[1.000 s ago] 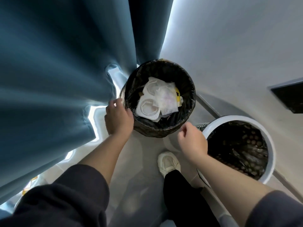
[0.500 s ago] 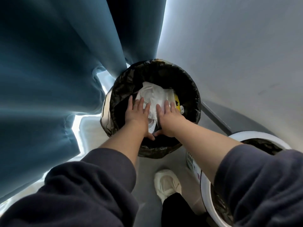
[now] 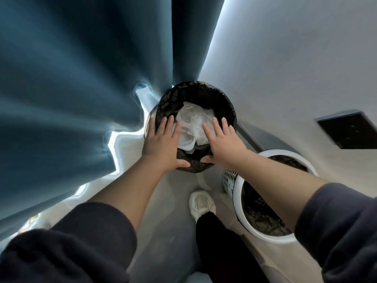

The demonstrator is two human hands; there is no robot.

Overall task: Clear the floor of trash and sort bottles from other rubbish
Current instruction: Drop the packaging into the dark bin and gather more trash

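Fingers [image 3: 170, 125] of left hand [image 3: 161, 144] and right hand [image 3: 224, 144] straight, empty, over white rubbish [image 3: 193, 119] in black-lined bin [image 3: 224, 105].

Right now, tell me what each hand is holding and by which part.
Nothing is held. The left hand and right hand are spread flat, fingers straight, over the white plastic rubbish in the black-lined bin.

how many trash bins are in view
2. One black-lined bin stands by the curtain; one white-rimmed bin is nearer, on the right by the wall. More may be hidden.
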